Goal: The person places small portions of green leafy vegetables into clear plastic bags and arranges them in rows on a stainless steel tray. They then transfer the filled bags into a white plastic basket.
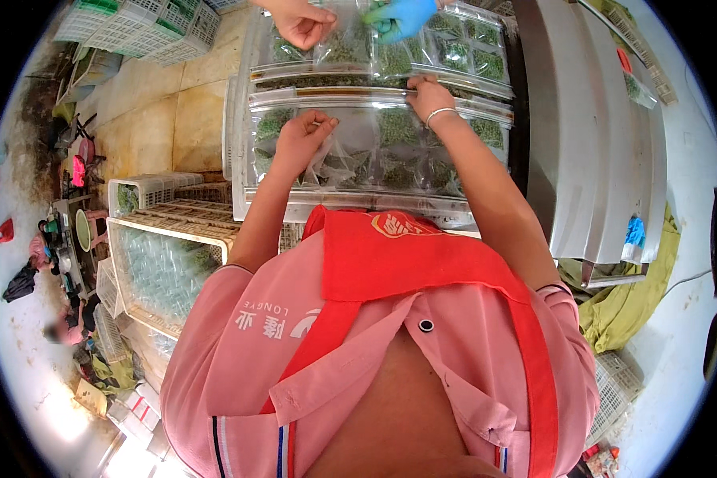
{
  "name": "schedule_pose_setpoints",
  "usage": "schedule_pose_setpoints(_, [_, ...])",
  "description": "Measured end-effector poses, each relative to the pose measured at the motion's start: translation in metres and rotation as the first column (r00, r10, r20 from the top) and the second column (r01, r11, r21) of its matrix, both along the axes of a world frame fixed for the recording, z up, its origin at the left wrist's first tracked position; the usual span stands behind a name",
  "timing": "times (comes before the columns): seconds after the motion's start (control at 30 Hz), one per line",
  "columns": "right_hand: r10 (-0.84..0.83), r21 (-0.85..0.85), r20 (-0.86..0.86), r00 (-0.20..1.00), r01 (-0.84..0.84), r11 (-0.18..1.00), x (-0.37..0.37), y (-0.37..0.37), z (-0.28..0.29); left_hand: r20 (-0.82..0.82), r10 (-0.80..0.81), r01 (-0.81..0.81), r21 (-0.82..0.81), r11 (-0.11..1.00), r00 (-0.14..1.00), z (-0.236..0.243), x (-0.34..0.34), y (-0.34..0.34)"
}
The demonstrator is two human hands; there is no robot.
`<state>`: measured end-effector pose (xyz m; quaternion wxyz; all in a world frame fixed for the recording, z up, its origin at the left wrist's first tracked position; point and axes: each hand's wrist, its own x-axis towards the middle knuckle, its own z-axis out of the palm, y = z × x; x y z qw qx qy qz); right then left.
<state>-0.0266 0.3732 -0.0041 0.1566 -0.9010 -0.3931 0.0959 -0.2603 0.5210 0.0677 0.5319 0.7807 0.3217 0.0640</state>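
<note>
A metal machine bed holds clear bags of green sprouts in two rows, crossed by long metal bars. My left hand is closed at the lower row, its fingertips pinching clear plastic film that hangs toward me. Higher up, my right hand has its fingers curled at the middle bars; what they hold is hidden. Beyond, another person's bare hand and blue-gloved hand are over the upper row of bags.
Left are stacked crates and a crate of bagged goods on the tiled floor. A stainless steel surface flanks the machine on the right, with olive cloth beside it. People in pink are at the far left.
</note>
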Motion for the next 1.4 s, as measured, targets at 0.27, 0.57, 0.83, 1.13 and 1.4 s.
schedule_pose_setpoints(0.27, [-0.069, 0.369, -0.108, 0.992, 0.104, 0.924, 0.003, -0.019, -0.026, 0.186, 0.09, -0.046, -0.229, 0.972, 0.978, -0.007, -0.023, 0.001])
schedule_pose_setpoints(0.57, [-0.187, 0.127, -0.035, 0.982, 0.19, 0.974, 0.014, -0.034, -0.014, 0.246, 0.149, -0.084, -0.257, 0.963, 0.958, 0.0, -0.037, -0.008])
schedule_pose_setpoints(0.83, [0.263, 0.364, -0.848, 0.459, 0.146, 0.92, -0.099, -0.038, 0.07, 0.237, 0.326, -0.187, -0.467, 0.864, 0.915, -0.015, -0.019, -0.017])
schedule_pose_setpoints(1.13, [0.148, 0.432, -0.846, 0.513, 0.495, 0.754, -0.101, -0.023, 0.048, 0.347, 0.125, 0.012, -0.367, 0.93, 0.93, -0.021, -0.006, -0.006])
schedule_pose_setpoints(1.4, [-0.061, 0.278, -0.393, 0.918, 0.181, 0.943, -0.06, 0.007, -0.001, -0.142, -0.045, 0.089, 0.325, 0.942, 0.989, -0.012, 0.036, 0.016])
